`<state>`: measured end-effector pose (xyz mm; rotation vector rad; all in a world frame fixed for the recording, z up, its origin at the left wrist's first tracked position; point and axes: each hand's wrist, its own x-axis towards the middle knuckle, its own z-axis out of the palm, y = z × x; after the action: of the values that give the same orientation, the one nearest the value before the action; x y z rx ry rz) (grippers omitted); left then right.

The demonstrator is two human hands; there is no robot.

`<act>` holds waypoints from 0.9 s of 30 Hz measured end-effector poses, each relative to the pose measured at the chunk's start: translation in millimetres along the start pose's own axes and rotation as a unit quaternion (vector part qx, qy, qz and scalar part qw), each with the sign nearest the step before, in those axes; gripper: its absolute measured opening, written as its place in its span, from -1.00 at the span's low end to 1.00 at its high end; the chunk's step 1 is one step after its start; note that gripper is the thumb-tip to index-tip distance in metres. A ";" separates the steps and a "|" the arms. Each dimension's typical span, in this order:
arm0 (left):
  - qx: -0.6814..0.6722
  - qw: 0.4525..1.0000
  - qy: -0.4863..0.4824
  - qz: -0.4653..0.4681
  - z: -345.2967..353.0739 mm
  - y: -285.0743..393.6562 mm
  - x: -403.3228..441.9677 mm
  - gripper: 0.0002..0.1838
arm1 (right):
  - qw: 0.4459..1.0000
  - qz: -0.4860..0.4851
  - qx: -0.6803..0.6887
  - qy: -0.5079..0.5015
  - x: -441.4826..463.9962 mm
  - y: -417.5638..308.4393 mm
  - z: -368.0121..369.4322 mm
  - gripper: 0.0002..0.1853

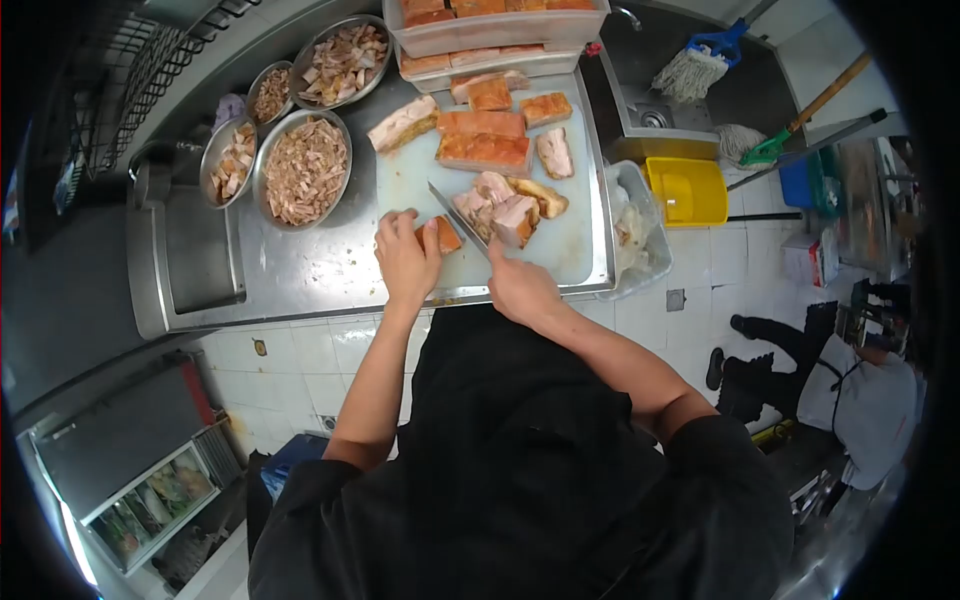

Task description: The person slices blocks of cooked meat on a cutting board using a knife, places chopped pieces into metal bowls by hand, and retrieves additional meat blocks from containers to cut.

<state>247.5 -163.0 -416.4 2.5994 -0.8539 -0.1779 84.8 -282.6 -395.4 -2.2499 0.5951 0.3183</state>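
Note:
My right hand (523,290) is wrapped round the handle of a knife (456,213), its blade pointing up and left over the white cutting board (575,250). With its fingers bent, my left hand (408,258) grips a small orange-skinned piece of pork (447,234) at the board's left side. Just right of the blade lies a heap of cut pork chunks (496,200). Farther up the board sit a larger slab of orange-skinned pork (484,142) and several smaller blocks. The knife's handle is mostly hidden in my right hand.
Bowls of chopped meat (305,170) stand on the steel counter to the left. Stacked plastic tubs (500,35) of pork sit behind the board. A clear bin (640,235) and yellow bucket (686,191) are at right. Another person (850,400) is at far right.

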 end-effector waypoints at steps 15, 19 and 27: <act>0.008 0.983 -0.030 0.180 16.6 -13.4 10.2 -0.81 | 0.994 0.018 0.086 0.058 37.1 -9.1 29.2 -0.79; -0.030 0.972 -0.086 0.215 -8.3 -16.1 6.4 -0.59 | 0.992 0.007 0.096 0.083 31.6 5.4 13.0 -0.75; -0.524 0.834 -0.163 -0.052 -57.7 -19.1 72.4 -0.46 | 0.994 -0.030 0.100 0.038 -15.1 37.2 -10.6 -0.55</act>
<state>330.0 -172.7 -371.3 1.5685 -0.4768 -0.8693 53.3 -307.7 -405.4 -2.0888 0.5709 0.1372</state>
